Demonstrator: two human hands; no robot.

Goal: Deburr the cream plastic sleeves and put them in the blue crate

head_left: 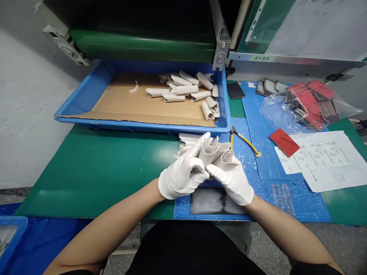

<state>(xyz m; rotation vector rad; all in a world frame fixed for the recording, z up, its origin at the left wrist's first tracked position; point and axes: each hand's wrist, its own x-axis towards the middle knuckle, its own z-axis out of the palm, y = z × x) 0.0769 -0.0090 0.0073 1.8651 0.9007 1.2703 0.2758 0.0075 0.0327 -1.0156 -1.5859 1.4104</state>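
Note:
Both my hands wear white cotton gloves. My left hand (180, 176) and my right hand (231, 180) meet at the fingertips and pinch a bunch of curled off-white sheet strips (213, 151), which rise above the gloves. Just behind my left hand lies a small stack of similar strips (187, 140). Under my hands, a dark rectangular sheet (215, 201) lies flat on a blue work mat (286, 202). Farther forward, a blue plastic tray (86, 97) lined with cardboard (126, 103) holds a loose pile of curled strips (186, 89).
Yellow-handled pliers (243, 139) lie by the tray's corner. To the right are a red pad (283, 142), a plastic bag of red-and-black pieces (304, 105) and printed papers (323, 160). A green mat (86, 175) covers the bench, and a green belt unit (140, 46) stands behind.

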